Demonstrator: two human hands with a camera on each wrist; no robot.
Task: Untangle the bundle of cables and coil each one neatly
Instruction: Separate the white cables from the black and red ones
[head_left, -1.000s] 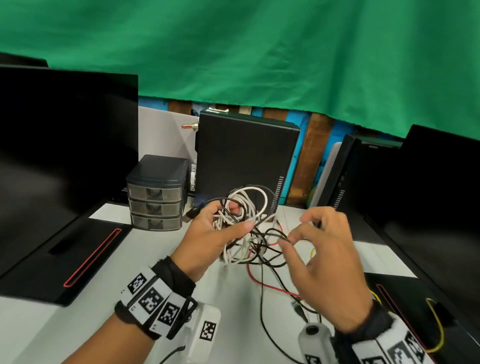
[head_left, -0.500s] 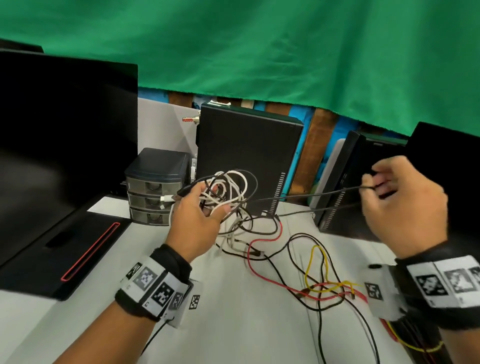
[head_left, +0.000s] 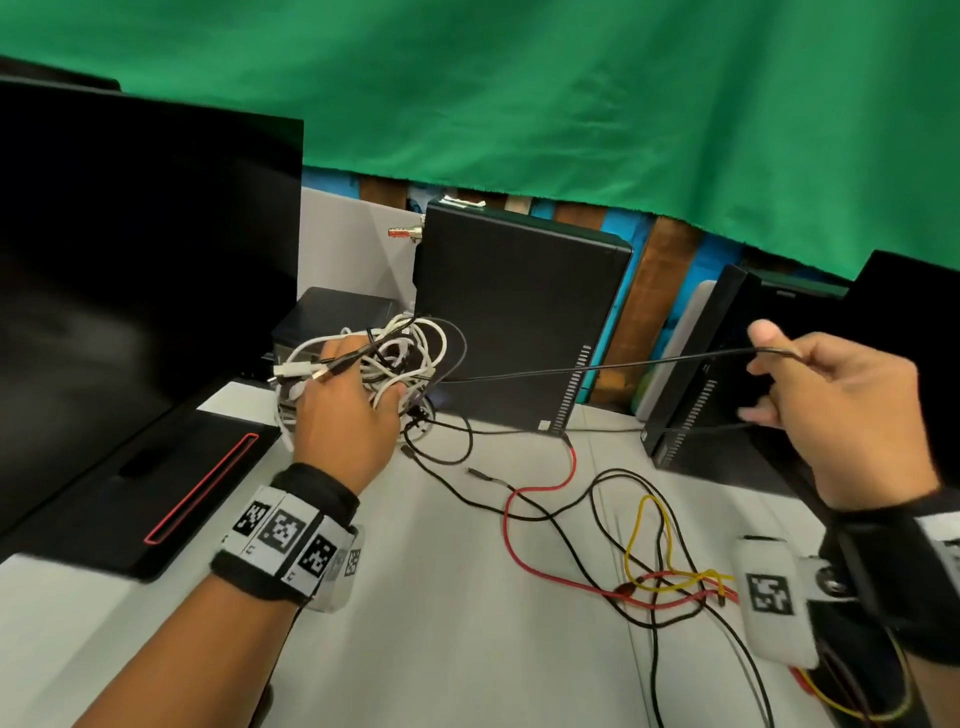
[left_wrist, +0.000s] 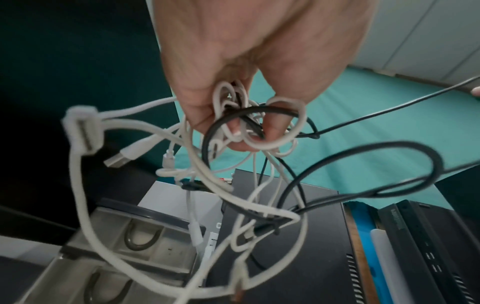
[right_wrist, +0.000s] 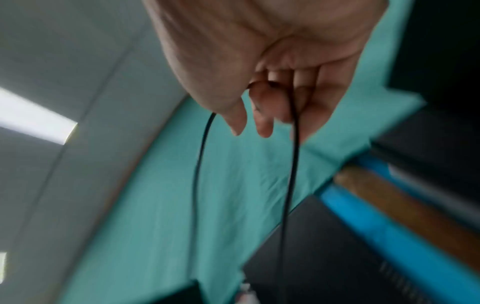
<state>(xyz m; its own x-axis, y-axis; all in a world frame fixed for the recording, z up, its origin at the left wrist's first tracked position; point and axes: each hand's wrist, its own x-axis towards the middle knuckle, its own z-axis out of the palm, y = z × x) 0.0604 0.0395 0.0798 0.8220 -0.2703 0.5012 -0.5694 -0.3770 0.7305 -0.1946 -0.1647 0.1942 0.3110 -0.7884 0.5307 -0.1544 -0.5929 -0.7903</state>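
Observation:
My left hand (head_left: 345, 410) grips a tangled bundle of white and black cables (head_left: 384, 364) above the table's left middle. From the left wrist, the fingers (left_wrist: 241, 131) curl round white loops (left_wrist: 275, 127), and a white USB plug (left_wrist: 122, 158) dangles. My right hand (head_left: 810, 405) is raised far right and pinches a loop of thin black cable (head_left: 597, 369), stretched taut from the bundle. That black cable (right_wrist: 291, 164) hangs in two strands from my right hand (right_wrist: 265, 102). Red (head_left: 519, 519), yellow (head_left: 644, 530) and black wires (head_left: 571, 540) lie loose on the table.
A black monitor (head_left: 130, 249) and its base (head_left: 145, 467) stand left. A grey drawer unit (head_left: 332, 317) sits behind the bundle. A black computer case (head_left: 519, 322) stands at the back middle, another (head_left: 717, 364) at the right. A green cloth (head_left: 519, 104) hangs behind.
My right hand has drawn a black cable out of the bundle and carried it far right and up, pulling it taut. My left hand has lifted the bundle slightly leftward.

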